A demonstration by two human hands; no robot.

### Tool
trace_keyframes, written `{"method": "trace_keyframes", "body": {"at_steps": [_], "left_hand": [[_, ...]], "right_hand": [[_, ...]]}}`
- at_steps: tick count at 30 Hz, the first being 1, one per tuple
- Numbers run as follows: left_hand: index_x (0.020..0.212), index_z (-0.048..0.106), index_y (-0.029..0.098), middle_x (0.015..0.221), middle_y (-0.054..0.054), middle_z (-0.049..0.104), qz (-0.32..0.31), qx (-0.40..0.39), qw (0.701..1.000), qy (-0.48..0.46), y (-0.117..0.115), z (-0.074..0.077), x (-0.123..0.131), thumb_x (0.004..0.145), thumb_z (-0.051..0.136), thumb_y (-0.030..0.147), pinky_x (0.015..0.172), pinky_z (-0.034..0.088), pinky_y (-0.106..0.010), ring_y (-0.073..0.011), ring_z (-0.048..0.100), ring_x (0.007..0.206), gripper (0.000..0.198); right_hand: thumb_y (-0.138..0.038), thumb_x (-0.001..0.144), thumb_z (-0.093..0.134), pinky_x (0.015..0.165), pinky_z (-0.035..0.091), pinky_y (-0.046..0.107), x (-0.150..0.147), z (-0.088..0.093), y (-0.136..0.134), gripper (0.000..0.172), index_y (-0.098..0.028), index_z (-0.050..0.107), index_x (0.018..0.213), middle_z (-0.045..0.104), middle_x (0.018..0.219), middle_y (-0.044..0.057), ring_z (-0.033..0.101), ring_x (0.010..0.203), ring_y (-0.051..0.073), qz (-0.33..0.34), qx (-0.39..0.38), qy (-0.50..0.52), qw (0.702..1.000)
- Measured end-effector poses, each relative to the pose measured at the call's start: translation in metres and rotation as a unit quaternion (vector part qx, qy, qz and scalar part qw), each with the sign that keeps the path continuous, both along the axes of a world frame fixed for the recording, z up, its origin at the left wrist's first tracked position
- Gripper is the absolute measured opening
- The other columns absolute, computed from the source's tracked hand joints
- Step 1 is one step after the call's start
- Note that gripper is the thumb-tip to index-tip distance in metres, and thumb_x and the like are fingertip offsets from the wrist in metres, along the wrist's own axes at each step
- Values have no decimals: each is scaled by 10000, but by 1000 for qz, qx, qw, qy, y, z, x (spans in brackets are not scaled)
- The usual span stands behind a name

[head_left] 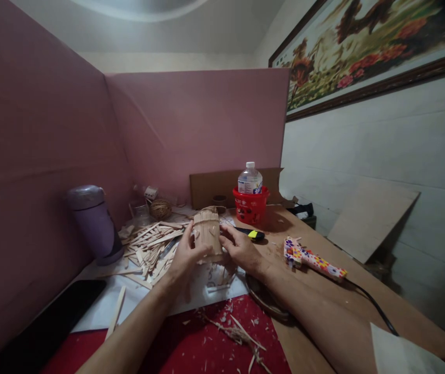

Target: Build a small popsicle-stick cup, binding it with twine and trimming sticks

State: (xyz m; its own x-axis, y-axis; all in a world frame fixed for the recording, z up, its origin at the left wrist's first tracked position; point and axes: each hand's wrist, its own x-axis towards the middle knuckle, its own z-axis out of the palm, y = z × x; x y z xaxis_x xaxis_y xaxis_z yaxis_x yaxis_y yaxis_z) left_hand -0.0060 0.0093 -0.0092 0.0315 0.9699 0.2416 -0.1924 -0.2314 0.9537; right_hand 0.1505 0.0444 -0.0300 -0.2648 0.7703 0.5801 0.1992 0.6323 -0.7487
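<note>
A small barrel-shaped holder made of wooden sticks (208,232) stands upright between both hands at the middle of the table. My left hand (185,255) wraps its left side with thumb and fingers closed round it. My right hand (241,249) grips its right side, fingers curled against the sticks. A pile of loose flat wooden sticks (153,244) lies just left of the hands.
A patterned glue gun (311,258) with a black cord lies to the right. A red bucket (251,206) with a water bottle (249,179) stands behind, a yellow-black cutter (251,234) before it. A purple flask (92,221), a twine ball (160,209) and a black phone (47,324) sit left. Wood shavings (235,330) litter the red mat.
</note>
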Motion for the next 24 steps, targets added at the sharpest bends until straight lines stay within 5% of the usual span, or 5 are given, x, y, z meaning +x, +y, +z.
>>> {"method": "trace_keyframes", "body": {"at_steps": [9, 14, 19, 24], "left_hand": [[1404, 327, 157, 1208, -159, 565, 88, 62, 984, 142, -3, 4, 1, 571, 791, 304, 878, 451, -407, -307, 553, 1061, 965], [1344, 435, 186, 1242, -126, 571, 70, 41, 991, 103, -6, 8, 2, 637, 757, 355, 928, 424, -373, -290, 547, 1111, 795], [1257, 549, 206, 1389, -96, 474, 73, 18, 995, 58, -5, 6, -1, 779, 607, 424, 1007, 358, -352, -277, 392, 1291, 529], [1276, 538, 225, 1463, -78, 382, 57, 19, 997, 42, 0, 0, -5, 802, 562, 435, 1015, 361, -382, -280, 328, 1336, 520]], "right_hand": [[-213, 875, 438, 851, 473, 344, 2, 4, -2, 329, -169, 614, 1149, 688, 1052, 76, 618, 971, 219, -11, -4, -15, 1000], [-182, 863, 439, 894, 449, 359, 3, 6, -4, 338, -158, 619, 1148, 681, 1066, 89, 610, 992, 222, -25, -1, -16, 1000], [-169, 864, 428, 891, 448, 359, 2, 7, -3, 333, -170, 632, 1126, 688, 1049, 82, 615, 984, 218, -31, -3, -15, 999], [-178, 869, 423, 867, 459, 355, 2, 7, -3, 326, -151, 638, 1112, 689, 1039, 94, 621, 965, 218, -28, -7, -11, 1000]]}}
